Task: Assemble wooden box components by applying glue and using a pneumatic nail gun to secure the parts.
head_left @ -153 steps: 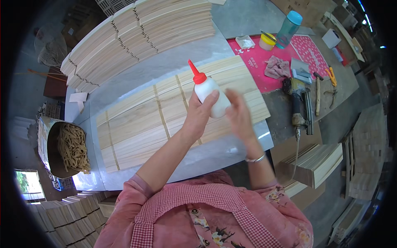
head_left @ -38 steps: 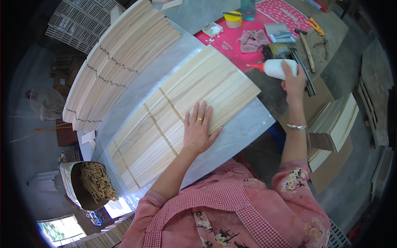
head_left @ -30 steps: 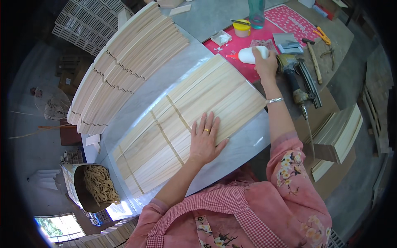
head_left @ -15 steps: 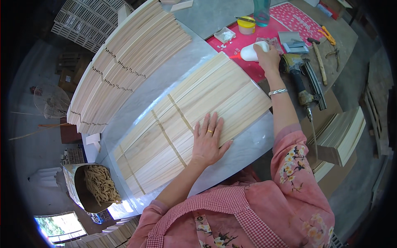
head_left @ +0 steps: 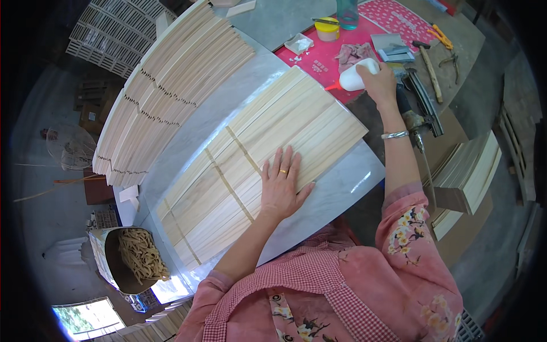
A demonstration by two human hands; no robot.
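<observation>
My left hand (head_left: 280, 185) lies flat on a row of pale wooden slats (head_left: 307, 119), fingers spread, with a gold ring on one finger. The slats sit side by side on the grey table, crossed by several narrow tan strips. My right hand (head_left: 378, 85) grips a white squeeze bottle (head_left: 354, 81) with a red nozzle. The bottle is tilted, its nozzle pointing left close to the far right end of the slats. Beneath the bottle a crumpled pinkish cloth (head_left: 352, 55) rests on the red mat (head_left: 319, 67).
A long stack of grooved boards (head_left: 176, 85) stands at the left. Right of my right hand lie a nail gun (head_left: 419, 105), hammer (head_left: 431, 74) and orange-handled pliers (head_left: 441, 37). Farther back are a yellow-lidded tub (head_left: 327, 29) and small white tray (head_left: 298, 44). A bin of tan strips (head_left: 139, 256) stands lower left.
My right hand has brought the bottle slightly nearer, tipping its nozzle toward the end of the slats and uncovering the cloth. My left hand remains flat on the slats.
</observation>
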